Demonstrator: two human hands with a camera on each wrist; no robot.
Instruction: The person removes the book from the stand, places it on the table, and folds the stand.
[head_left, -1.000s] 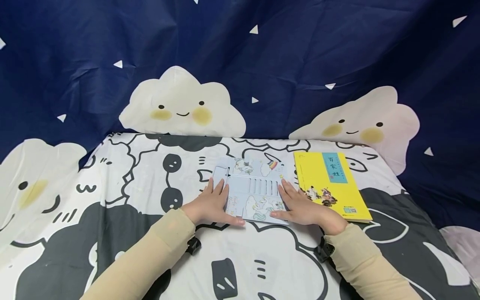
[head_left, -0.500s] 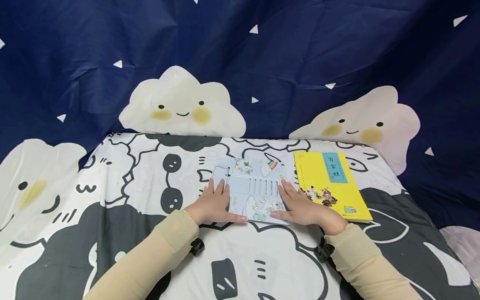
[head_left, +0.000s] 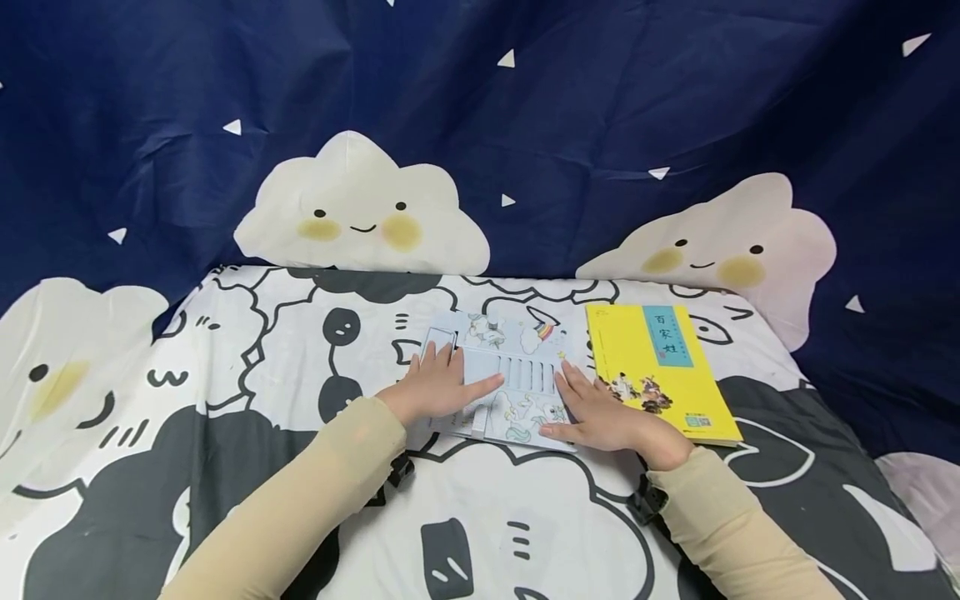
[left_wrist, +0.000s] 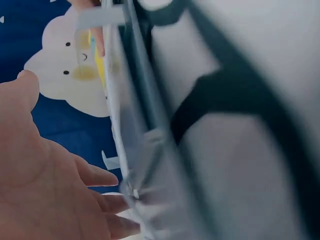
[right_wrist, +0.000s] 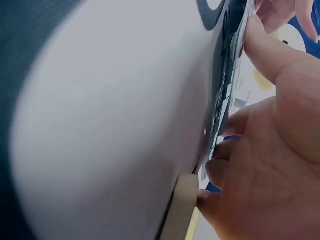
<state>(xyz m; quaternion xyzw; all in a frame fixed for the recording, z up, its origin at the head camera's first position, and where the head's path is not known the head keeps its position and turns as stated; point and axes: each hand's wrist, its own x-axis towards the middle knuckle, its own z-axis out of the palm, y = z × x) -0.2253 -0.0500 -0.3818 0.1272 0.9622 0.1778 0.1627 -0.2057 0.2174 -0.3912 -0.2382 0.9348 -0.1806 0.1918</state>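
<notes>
A light-blue folding book stand point(head_left: 517, 408) printed with unicorns and a rainbow lies flat on the patterned cloth, a row of slots across its middle. On its left part rests my left hand point(head_left: 435, 383), fingers extended and thumb pointing right across the panel. My right hand point(head_left: 607, 417) lies with straight fingers along the right edge, its thumb over the lower right corner. In the right wrist view the stand's layers show edge-on beside the right hand point(right_wrist: 270, 145). The left wrist view has the left hand point(left_wrist: 55, 185) with spread fingers, its fingertips at a blurred pale edge.
A yellow book point(head_left: 626, 337) with a blue title strip lies just right of the stand, partly under the reach of the right hand. The white and dark-grey cloth point(head_left: 540, 517) covers the surface. Behind it hangs a navy curtain point(head_left: 570, 108) with clouds.
My left hand has moved up and slightly right over the stand, its thumb going from the near edge to the panel's middle. The right hand stays in place.
</notes>
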